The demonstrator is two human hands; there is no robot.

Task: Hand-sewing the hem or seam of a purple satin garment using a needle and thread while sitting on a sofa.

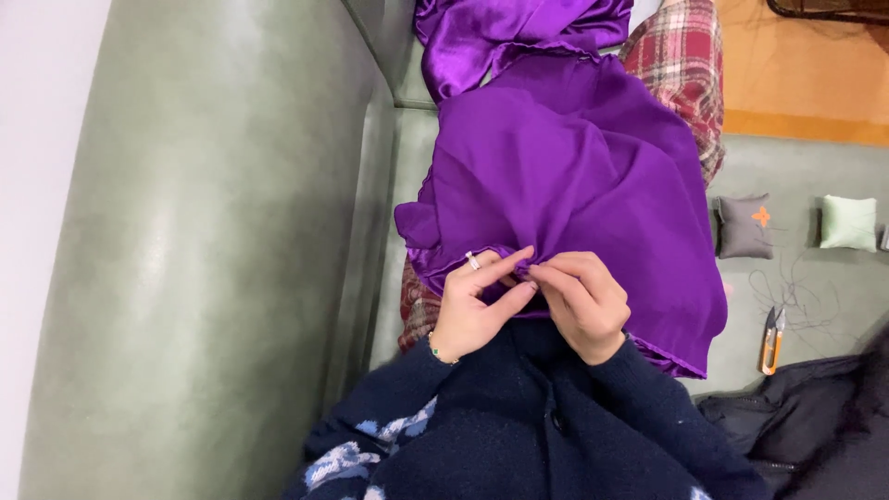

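While both hands pinch the hem of the purple satin cloth on the lap, left hand and right hand grip one small fold; most of the edge lies unworked. Thread snips and two small cushions sit well apart on the green sofa, with room between.

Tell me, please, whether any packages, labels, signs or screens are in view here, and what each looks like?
None in view: no package, label, sign or screen.
Nearest to a marking: an orange flower-like motif on the small grey cushion, right, on the green sofa.
Both hands, left and right, pinch plain purple cloth.
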